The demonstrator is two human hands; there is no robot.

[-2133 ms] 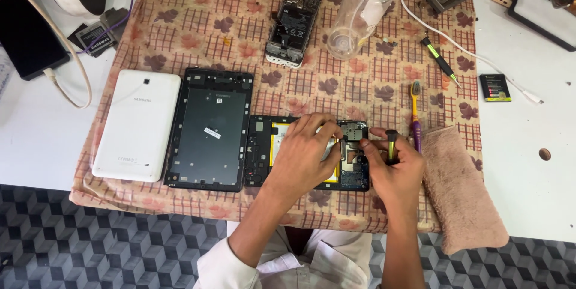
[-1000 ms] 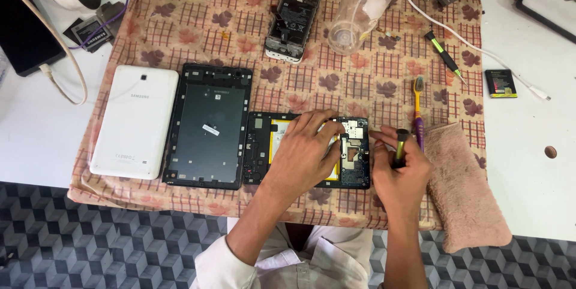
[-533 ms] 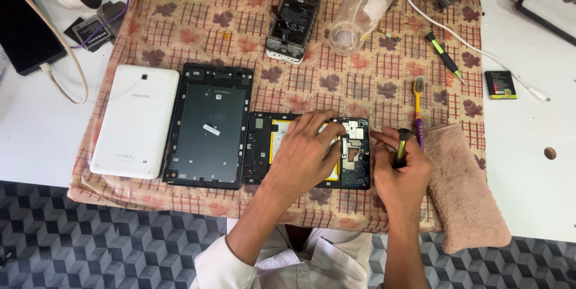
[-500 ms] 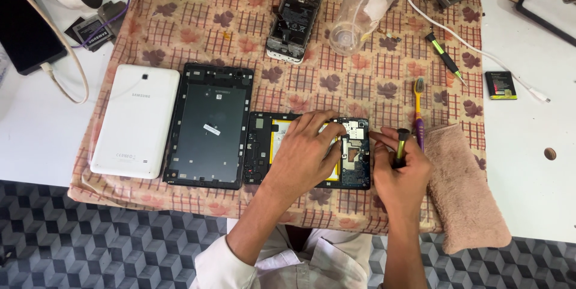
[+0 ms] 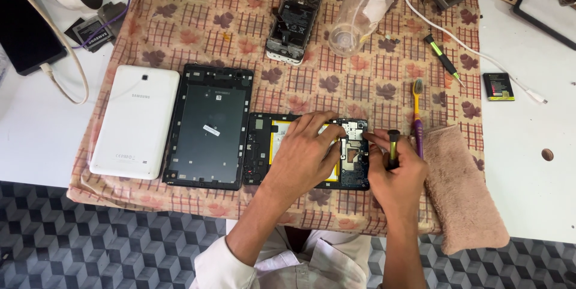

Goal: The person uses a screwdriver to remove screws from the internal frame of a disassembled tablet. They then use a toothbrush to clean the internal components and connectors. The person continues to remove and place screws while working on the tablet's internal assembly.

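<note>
While the left hand [image 5: 303,157] presses the opened tablet [image 5: 354,154], the right grip [image 5: 399,166] clasps a screwdriver [image 5: 393,147].

Left of the left grip [image 5: 303,154] the dark frame [image 5: 208,126] blocks; right of the right grip [image 5: 396,169] lie toothbrush [image 5: 416,109] and towel [image 5: 465,190]; cloth [image 5: 198,31] ahead lies open.

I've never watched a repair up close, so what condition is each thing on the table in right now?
Opened tablet: back off, circuit board exposed, flat on the cloth.
White back cover: detached, lying flat.
Black frame: separate, lying flat.
Dismantled phone: open, insides showing.
Plastic bottle: lying tilted, looks empty.
Left hand: pressing the tablet.
Right hand: gripping a screwdriver.
</note>
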